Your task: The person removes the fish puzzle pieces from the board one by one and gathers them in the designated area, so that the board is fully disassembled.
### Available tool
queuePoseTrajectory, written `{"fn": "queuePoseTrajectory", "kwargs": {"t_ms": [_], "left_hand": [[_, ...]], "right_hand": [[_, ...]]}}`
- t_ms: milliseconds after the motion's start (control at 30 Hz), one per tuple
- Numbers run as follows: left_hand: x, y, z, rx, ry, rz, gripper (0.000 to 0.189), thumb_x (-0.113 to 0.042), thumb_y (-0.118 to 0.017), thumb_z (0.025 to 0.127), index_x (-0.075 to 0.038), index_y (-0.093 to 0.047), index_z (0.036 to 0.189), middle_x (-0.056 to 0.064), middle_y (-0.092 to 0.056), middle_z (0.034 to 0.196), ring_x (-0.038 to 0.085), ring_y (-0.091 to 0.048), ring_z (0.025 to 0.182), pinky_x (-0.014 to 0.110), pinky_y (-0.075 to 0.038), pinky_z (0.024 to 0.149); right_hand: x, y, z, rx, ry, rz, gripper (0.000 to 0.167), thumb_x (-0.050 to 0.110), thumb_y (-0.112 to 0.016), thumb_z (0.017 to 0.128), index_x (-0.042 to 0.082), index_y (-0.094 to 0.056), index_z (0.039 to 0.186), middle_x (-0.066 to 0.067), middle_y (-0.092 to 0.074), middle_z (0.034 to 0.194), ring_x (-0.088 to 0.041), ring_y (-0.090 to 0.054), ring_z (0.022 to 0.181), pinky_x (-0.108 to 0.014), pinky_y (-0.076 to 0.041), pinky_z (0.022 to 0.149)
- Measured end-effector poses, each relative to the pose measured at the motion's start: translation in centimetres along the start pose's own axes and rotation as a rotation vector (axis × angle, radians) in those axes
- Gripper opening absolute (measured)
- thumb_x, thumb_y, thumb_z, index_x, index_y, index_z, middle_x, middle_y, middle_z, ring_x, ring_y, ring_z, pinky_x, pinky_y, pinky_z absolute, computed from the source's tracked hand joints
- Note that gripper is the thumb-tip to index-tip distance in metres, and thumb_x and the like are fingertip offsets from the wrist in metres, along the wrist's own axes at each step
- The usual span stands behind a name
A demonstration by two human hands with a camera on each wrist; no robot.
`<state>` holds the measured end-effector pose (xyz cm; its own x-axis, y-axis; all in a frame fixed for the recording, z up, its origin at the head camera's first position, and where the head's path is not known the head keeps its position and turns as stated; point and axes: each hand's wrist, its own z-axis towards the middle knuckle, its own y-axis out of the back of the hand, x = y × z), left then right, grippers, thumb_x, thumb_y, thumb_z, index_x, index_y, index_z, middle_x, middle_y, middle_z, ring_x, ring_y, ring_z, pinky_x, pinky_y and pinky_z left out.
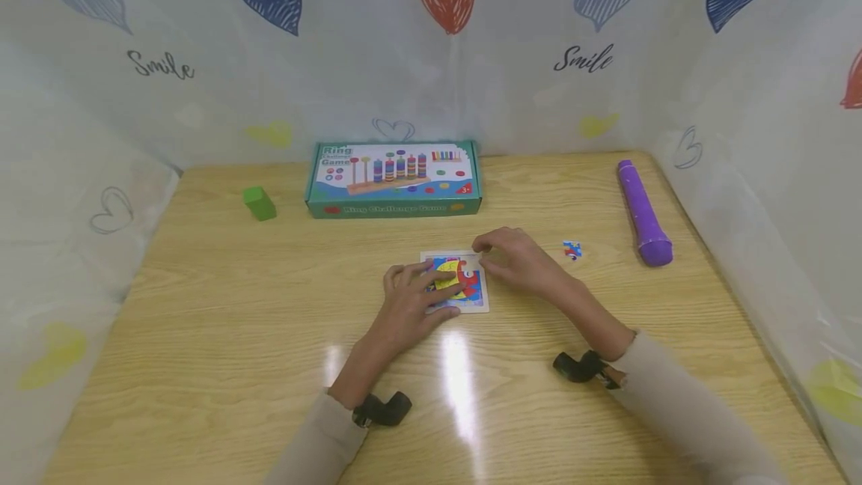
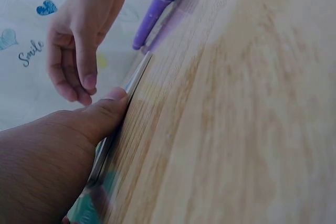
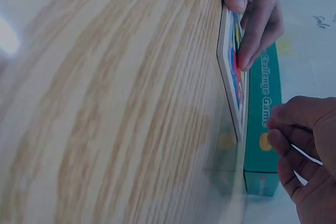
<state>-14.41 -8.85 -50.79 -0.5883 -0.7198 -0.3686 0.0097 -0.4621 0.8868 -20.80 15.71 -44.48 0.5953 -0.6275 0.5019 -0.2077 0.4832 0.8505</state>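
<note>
Well, the colourful square puzzle (image 1: 476, 296) mid-frame could slide if the spread left hand (image 1: 408, 307) slips; loose right hand (image 1: 524, 263) seems empty.

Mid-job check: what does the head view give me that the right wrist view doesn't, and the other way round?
Head view only: the green block, the purple microphone and the loose puzzle piece, all on the table.

Right wrist view only: the palm side of the right hand, and the puzzle board nearly edge-on.

Both: the two hands, the left hand resting on the board, the game box and the wood tabletop.
</note>
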Motion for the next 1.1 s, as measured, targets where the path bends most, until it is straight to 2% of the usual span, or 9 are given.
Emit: {"fn": "queuePoseTrajectory", "kwargs": {"t_ms": [233,433,900,1100], "left_hand": [[0.0,0.0,0.1,0.024,0.004,0.004,0.042,-0.052,-0.059,0.098,-0.036,-0.062,0.137,-0.005,-0.056,0.142,0.029,-0.034,0.141,0.058,-0.017,0.108],[-0.2,0.1,0.0,0.026,0.003,0.012,0.042,-0.051,-0.058,0.098,-0.035,-0.062,0.137,-0.004,-0.056,0.141,0.029,-0.035,0.140,0.058,-0.019,0.107],[-0.1,0.3,0.0,-0.022,-0.025,-0.008,0.041,-0.048,-0.063,0.096,-0.033,-0.065,0.134,-0.004,-0.058,0.139,0.031,-0.038,0.138,0.058,-0.021,0.105],[0.0,0.2,0.0,-0.016,-0.023,0.001,0.041,-0.048,-0.063,0.096,-0.033,-0.065,0.134,-0.003,-0.058,0.139,0.031,-0.038,0.138,0.059,-0.021,0.106]], "right_hand": [[0.4,-0.7,0.7,0.033,-0.047,-0.010,0.024,0.009,-0.072,0.091,0.003,-0.069,0.115,-0.006,-0.070,0.108,-0.024,-0.061,0.104,-0.048,-0.040,0.103],[0.3,-1.4,1.1,0.045,-0.045,-0.022,0.023,0.011,-0.073,0.092,0.004,-0.070,0.114,-0.005,-0.070,0.107,-0.022,-0.062,0.102,-0.046,-0.041,0.102],[0.7,-2.3,2.2,0.046,-0.033,-0.068,0.017,0.011,-0.076,0.090,0.005,-0.073,0.106,-0.003,-0.072,0.097,-0.019,-0.063,0.090,-0.042,-0.045,0.095],[0.9,-2.5,2.4,0.034,-0.041,-0.078,0.016,0.009,-0.078,0.088,0.005,-0.073,0.103,-0.003,-0.073,0.093,-0.018,-0.064,0.087,-0.041,-0.047,0.093]]}}
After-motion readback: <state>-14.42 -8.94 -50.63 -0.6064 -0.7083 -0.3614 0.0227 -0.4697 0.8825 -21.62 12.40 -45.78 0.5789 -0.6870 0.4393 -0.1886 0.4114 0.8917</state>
